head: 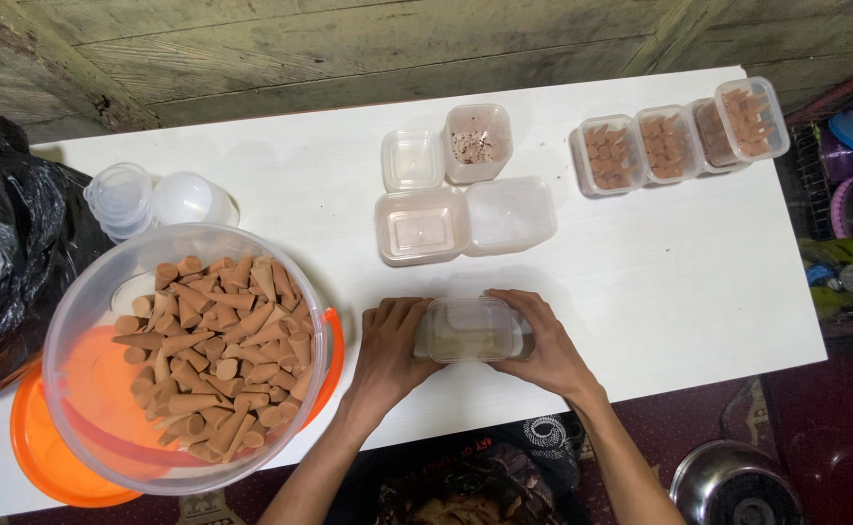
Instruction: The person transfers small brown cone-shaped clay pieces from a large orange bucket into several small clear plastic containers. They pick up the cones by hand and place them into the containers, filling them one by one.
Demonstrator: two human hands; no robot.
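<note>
Head view: left hand (394, 348) & right hand (543, 342) both grasp small lidded box (470, 331) on worktop (679, 272), near front edge. Best kept level w/ even pressure at corners (cones inside). Cone tub (185, 355) just left.

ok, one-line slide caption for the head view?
Both hands, left hand and right hand, grip a lidded clear box on a white table beside a tub of brown cones.
</note>
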